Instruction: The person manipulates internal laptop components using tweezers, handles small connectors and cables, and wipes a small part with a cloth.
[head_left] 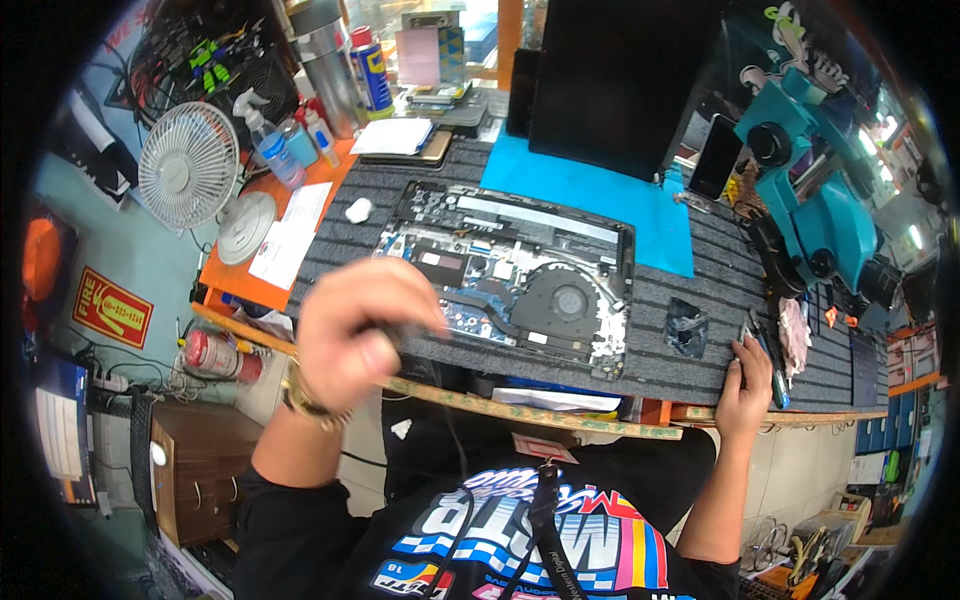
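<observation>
An opened laptop base (520,270) lies on the grey striped mat with its inner parts bare, and its round black fan (568,302) faces up at the right. My left hand (360,325) is raised over the mat's front edge, by the laptop's near left corner. Its fingers are curled and slightly blurred; something dark shows by the thumb, too unclear to name. On the mat at the right rests my right hand (745,385), fingers stretched out, beside a slim dark tool (768,358). A small dark crumpled sheet (686,328) lies between that hand and the laptop.
Behind the laptop, a black screen (620,90) stands on a blue mat (630,215). A teal microscope (815,220) is at the right, near a pink cloth (794,340). Leftward are a white fan (190,165), a spray bottle (268,145) and a white cotton wad (359,210).
</observation>
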